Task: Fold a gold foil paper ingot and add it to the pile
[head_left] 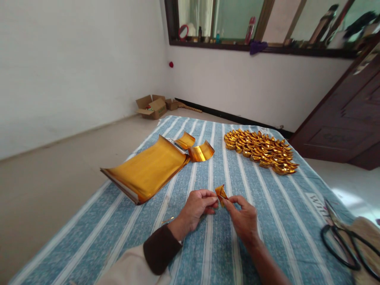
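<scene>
Striped cloth [282, 237], blue and white: the largest item, carrying the work; what supports it is covered.

Stack of gold sheets [151, 168]: glossy, edges slightly curled, far left of the hands.

Heap of folded gold pieces [261, 150]: many, closely packed, far right.

Scissors [337, 226]: one pair, dark handles, near right, beside a brown item [365, 233].

Hands, two: left hand [196, 206], dark-cuffed, and right hand [244, 215], at the near middle. Grip of each: a narrow fingertip pinch on the same piece, from opposite sides.

Curled gold sheets, two: one [202, 151] nearer, the other [185, 140] just beyond it, both by the stack's far end.

Gold piece [221, 193]: single, small, partly folded, raised between the two hands.

Handling note, by judgement: the foil should take a crease readily and show every stray one; best to steady the piece with the left fingertips, line up the edges before pressing, and run each fold flat with the right thumb, without crushing the body.

Condition of record: the gold piece's lower part is covered by fingers, so its fold layers cannot be counted. The brown item and one scissor handle are cut off at the right edge. Pieces in the heap overlap too much to number.
</scene>
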`<action>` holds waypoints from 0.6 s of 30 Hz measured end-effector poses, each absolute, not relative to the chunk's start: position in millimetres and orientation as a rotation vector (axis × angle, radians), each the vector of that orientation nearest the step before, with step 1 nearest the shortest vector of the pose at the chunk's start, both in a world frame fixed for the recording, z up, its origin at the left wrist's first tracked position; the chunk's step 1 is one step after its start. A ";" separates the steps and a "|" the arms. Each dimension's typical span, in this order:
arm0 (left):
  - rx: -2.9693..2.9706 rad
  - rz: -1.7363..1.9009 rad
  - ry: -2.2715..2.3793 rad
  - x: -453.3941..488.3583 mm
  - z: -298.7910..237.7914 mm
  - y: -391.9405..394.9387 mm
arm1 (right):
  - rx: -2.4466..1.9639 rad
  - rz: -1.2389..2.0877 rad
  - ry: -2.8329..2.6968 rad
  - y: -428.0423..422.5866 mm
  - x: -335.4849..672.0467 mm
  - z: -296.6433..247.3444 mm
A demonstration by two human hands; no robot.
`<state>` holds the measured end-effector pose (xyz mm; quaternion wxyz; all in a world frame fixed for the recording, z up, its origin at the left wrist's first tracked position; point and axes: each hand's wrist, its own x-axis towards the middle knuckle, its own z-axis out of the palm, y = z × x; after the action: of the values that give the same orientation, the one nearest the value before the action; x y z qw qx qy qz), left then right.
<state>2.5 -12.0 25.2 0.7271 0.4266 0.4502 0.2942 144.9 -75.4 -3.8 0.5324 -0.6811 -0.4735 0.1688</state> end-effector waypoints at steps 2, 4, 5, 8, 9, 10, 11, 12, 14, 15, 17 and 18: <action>0.876 0.621 0.964 2.6 24.2 -13.0 | -1.632 0.431 -1.099 -75.3 142.7 -2.0; 0.833 0.621 0.947 2.8 23.5 -13.4 | -1.648 0.467 -1.075 -75.2 140.7 -0.2; 0.815 0.631 0.948 2.8 23.4 -13.5 | -1.655 0.484 -1.066 -75.2 140.0 0.7; 0.759 0.686 0.982 3.4 23.9 -13.7 | -1.663 0.522 -1.043 -75.0 138.9 3.0; 0.746 0.702 0.996 3.6 24.0 -13.8 | -1.665 0.531 -1.036 -74.9 138.9 3.6; 0.738 0.715 1.004 3.9 24.1 -13.9 | -1.668 0.539 -1.030 -74.9 138.9 4.1; 0.736 0.719 1.003 4.1 24.0 -13.9 | -1.670 0.545 -1.024 -74.9 138.9 4.5; 0.734 0.719 0.998 4.3 23.8 -13.9 | -1.672 0.549 -1.020 -75.0 138.8 4.8; 0.725 0.708 0.976 4.3 23.1 -13.6 | -1.670 0.549 -1.015 -75.1 138.4 5.3; 0.717 0.702 0.963 4.1 22.8 -13.3 | -1.669 0.547 -1.013 -75.1 138.1 5.6; 0.699 0.691 0.936 3.4 22.3 -12.8 | -1.667 0.546 -1.004 -75.3 137.7 6.3; 0.695 0.686 0.925 3.0 22.1 -12.5 | -1.666 0.548 -0.999 -75.4 137.7 6.6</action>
<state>3.0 -12.5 22.1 0.7823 0.3218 0.4286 0.3175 137.7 -75.4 6.6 0.5327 -0.6985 -0.4189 0.2299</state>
